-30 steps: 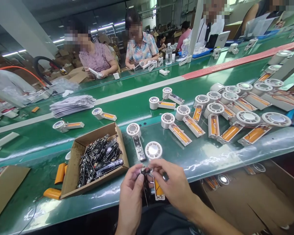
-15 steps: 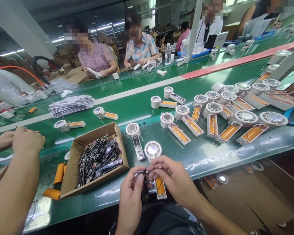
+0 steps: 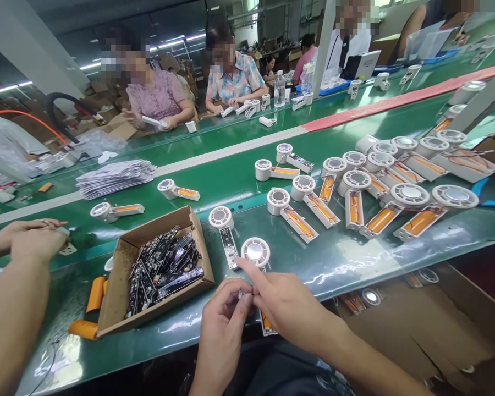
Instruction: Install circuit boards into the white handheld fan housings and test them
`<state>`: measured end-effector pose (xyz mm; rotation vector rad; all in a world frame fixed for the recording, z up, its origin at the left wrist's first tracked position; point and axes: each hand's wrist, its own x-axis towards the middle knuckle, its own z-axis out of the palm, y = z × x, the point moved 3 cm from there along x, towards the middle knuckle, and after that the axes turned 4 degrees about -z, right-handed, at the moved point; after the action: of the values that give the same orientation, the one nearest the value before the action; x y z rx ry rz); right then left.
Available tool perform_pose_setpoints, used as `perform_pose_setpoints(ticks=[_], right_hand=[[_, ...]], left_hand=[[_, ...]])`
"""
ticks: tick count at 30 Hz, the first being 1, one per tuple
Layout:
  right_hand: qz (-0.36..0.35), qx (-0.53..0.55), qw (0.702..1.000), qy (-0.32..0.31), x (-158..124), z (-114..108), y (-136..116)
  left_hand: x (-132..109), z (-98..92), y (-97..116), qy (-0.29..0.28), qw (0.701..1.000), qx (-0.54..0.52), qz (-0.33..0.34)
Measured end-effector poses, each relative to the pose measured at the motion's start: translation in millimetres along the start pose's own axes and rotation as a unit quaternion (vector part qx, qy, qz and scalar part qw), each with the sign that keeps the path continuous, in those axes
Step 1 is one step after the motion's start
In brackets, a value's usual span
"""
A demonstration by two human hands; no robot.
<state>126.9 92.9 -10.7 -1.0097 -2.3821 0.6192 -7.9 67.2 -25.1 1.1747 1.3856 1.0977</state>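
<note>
My left hand (image 3: 225, 319) and my right hand (image 3: 282, 300) meet at the near edge of the green belt (image 3: 346, 258), over a white fan unit (image 3: 256, 253) with an orange battery. Both hands pinch a small dark part between the fingertips, mostly hidden by the fingers. My right index finger points out toward the fan's round head. A cardboard box of black circuit boards (image 3: 165, 267) sits just left of my hands. Another fan unit with a board fitted (image 3: 225, 228) lies behind them.
Several fan units with orange batteries (image 3: 375, 192) lie on the belt to the right. Loose orange batteries (image 3: 91, 300) lie left of the box. A co-worker's arm and hands (image 3: 22, 247) work at the left. Other people sit across the line. An open carton (image 3: 416, 324) stands below right.
The view has tilted down a little. My fingers have closed tighter over the small part and my right index finger has stretched forward. The co-worker's arm came in at the left.
</note>
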Motion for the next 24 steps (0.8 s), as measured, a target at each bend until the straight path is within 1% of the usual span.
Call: perform_pose_setpoints(ticks=[2, 5, 7, 10, 12, 15, 17, 19, 21, 23, 24], right_hand=[[-0.042, -0.014, 0.996, 0.074, -1, -2, -4], [-0.068, -0.011, 0.980, 0.186, -4, 0, -7], [-0.075, -0.005, 0.967, 0.245, -6, 5, -7], [-0.085, 0.013, 0.946, 0.313, -8, 14, -4], [-0.106, 0.028, 0.938, 0.329, -9, 18, -2], [-0.145, 0.048, 0.934, 0.323, -9, 21, -1], [-0.155, 0.054, 0.932, 0.322, -9, 20, 0], [-0.152, 0.052, 0.933, 0.323, -9, 19, 2], [-0.138, 0.047, 0.935, 0.324, -10, 18, 3], [-0.111, 0.046, 0.936, 0.331, -10, 17, 4], [-0.096, 0.049, 0.937, 0.332, -10, 17, 5]], left_hand=[[1, 0.7, 1, 0.000, 1.000, 0.007, -0.006], [3, 2.0, 3, 0.028, 0.999, 0.013, -0.019], [3, 3.5, 3, 0.041, 0.999, 0.008, -0.018], [4, 6.6, 1, 0.032, 0.999, -0.002, -0.014], [5, 8.2, 0, 0.026, 1.000, -0.006, -0.013], [5, 9.6, 1, 0.030, 0.999, -0.016, -0.014], [4, 9.8, 1, 0.032, 0.999, -0.034, -0.021], [4, 9.6, 0, 0.021, 0.997, -0.060, -0.034], [3, 9.2, -3, -0.005, 0.993, -0.103, -0.060], [2, 8.3, -7, -0.029, 0.981, -0.162, -0.099], [1, 7.5, -9, -0.030, 0.974, -0.189, -0.117]])
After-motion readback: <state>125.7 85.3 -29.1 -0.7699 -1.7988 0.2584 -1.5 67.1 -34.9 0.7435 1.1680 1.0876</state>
